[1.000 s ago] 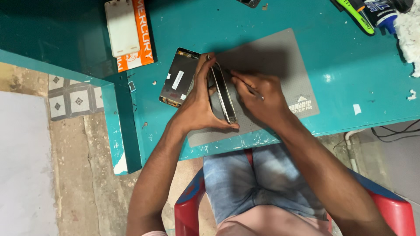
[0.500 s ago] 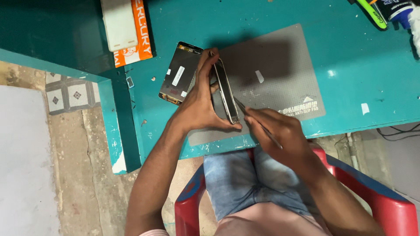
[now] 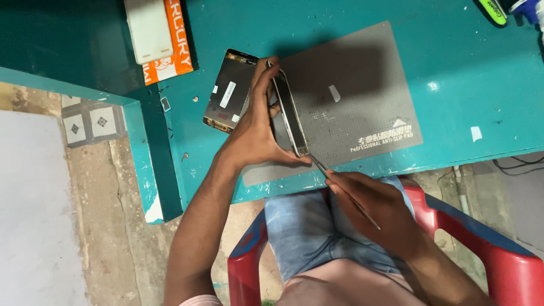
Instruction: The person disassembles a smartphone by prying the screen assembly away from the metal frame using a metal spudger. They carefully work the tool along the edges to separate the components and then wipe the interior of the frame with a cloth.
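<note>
My left hand (image 3: pixel 258 133) grips a phone frame (image 3: pixel 290 116) standing on its long edge on the grey anti-slip mat (image 3: pixel 362 96). My right hand (image 3: pixel 374 207) holds a thin metal tool (image 3: pixel 334 181) near the table's front edge, its tip touching the frame's near corner. A detached phone panel (image 3: pixel 226 90) with a white sticker lies flat on the teal table just left of my left hand.
A white and orange box (image 3: pixel 161 34) lies at the far left of the teal table (image 3: pixel 464 73). Green and blue items (image 3: pixel 501 8) sit at the far right corner. I sit on a red plastic chair (image 3: pixel 481 243); tiled floor is at left.
My right hand has drawn back from over the mat toward me, sliding the tool along the frame's edge down to its near corner. The left hand keeps holding the frame upright.
</note>
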